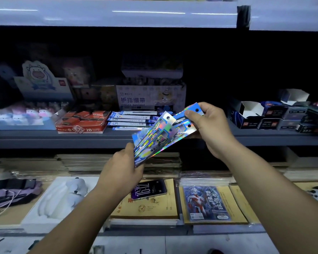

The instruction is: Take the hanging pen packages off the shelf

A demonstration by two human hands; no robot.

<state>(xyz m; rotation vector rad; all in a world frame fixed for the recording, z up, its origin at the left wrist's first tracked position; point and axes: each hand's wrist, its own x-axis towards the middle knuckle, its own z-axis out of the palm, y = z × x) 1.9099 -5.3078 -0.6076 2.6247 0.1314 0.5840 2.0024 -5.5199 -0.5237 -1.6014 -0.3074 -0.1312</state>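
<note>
Fanning a handful of long, shiny holographic blue packets (163,133) in front of the grey shop shelf (99,138).

My right hand (208,125) pinches their punched top ends between thumb and curled fingers; my left hand (124,169) curls round the lower ends. I judge I'm mid-sort, and the next move calls for sliding one packet free without dropping the rest. I count about four packets, though overlap may hide more. Below lies one black phone (148,189) on a tan notebook (145,208); behind, one red 2B box (81,123).
</note>
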